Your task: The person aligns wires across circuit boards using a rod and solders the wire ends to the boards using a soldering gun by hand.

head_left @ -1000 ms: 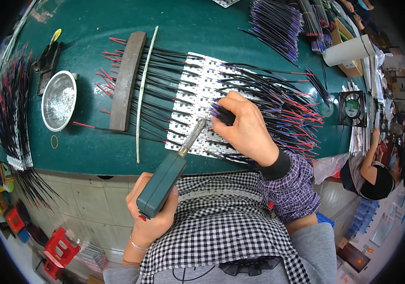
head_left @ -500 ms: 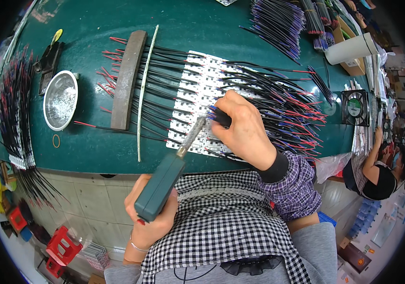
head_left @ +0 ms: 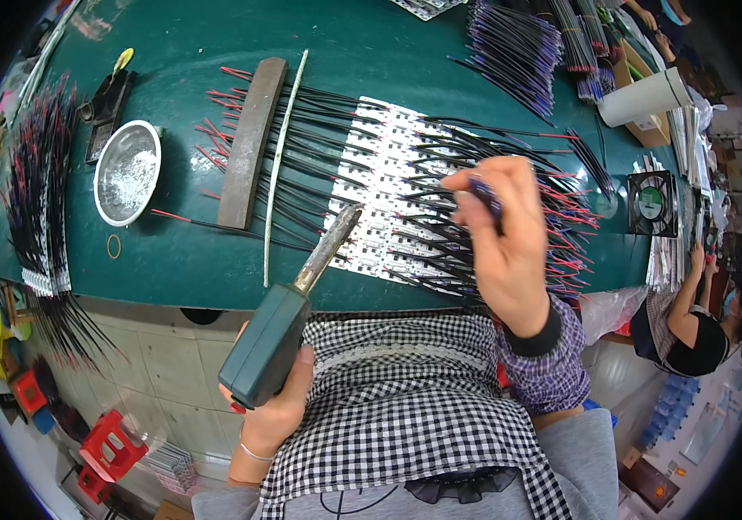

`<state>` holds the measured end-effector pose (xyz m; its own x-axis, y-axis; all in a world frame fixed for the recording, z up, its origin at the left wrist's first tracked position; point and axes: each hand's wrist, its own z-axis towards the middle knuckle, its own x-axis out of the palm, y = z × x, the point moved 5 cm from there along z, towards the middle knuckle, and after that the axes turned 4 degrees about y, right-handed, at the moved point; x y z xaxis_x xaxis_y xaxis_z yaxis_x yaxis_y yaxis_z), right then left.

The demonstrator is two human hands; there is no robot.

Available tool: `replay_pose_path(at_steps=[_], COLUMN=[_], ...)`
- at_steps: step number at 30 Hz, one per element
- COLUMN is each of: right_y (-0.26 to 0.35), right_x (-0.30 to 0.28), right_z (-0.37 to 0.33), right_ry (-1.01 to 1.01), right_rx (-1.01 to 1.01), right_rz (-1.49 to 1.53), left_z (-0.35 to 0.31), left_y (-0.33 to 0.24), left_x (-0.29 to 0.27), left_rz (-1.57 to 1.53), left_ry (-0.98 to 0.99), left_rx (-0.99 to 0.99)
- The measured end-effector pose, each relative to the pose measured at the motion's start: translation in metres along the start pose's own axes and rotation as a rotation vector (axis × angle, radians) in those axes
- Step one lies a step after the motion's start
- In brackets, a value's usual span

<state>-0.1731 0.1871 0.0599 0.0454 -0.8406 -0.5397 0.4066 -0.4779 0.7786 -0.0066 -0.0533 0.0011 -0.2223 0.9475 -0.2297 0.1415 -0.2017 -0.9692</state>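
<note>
In my left hand (head_left: 277,416) is a green soldering iron (head_left: 265,345), gripped round its handle. Its metal tip (head_left: 349,217) points away from me, over the lower left part of the white circuit boards (head_left: 375,186). Above the right side of the boards, my right hand (head_left: 514,247) pinches a small bunch of dark wires (head_left: 485,198), slightly blurred. Rows of black wires run out from both sides of the boards. Those on the right form a dense bundle with red and purple ends (head_left: 566,208), partly hidden by my right hand.
A brown bar (head_left: 252,147) and a thin pale rod (head_left: 286,165) lie across the left wires. Beyond them are a white-rimmed bowl (head_left: 156,178) and a black stand (head_left: 111,108). More wire bundles (head_left: 514,56) lie at the back right, near a fan (head_left: 651,201). A co-worker (head_left: 691,325) is at far right.
My right hand has moved right, off the middle of the boards, with the wires in it. The soldering iron has shifted left, and its tip is apart from my right hand.
</note>
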Motion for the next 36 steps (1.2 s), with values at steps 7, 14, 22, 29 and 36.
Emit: replay_pose_path(at_steps=[7,14,22,29,36], right_y=[-0.003,-0.020,-0.023,-0.018,-0.020], right_x=[0.026,0.034,0.037,0.043,0.044], right_z=[-0.014,-0.016,-0.017,-0.029,-0.024], right_ry=[0.270,0.290,0.221,0.258,0.234], right_rx=[0.020,0.101,0.181,0.046,0.093], right_rz=[-0.173,-0.103,-0.175,-0.281,-0.241], left_z=[0.001,-0.008,-0.009,-0.008,0.001], left_y=[-0.001,0.006,0.011,0.010,-0.004], left_x=[0.000,-0.001,0.000,0.001,0.005], left_rz=[0.009,0.002,-0.002,-0.015,-0.023], left_ry=[0.010,-0.014,-0.012,-0.022,-0.051], left_rx=[0.045,0.037,0.051,0.044,0.037])
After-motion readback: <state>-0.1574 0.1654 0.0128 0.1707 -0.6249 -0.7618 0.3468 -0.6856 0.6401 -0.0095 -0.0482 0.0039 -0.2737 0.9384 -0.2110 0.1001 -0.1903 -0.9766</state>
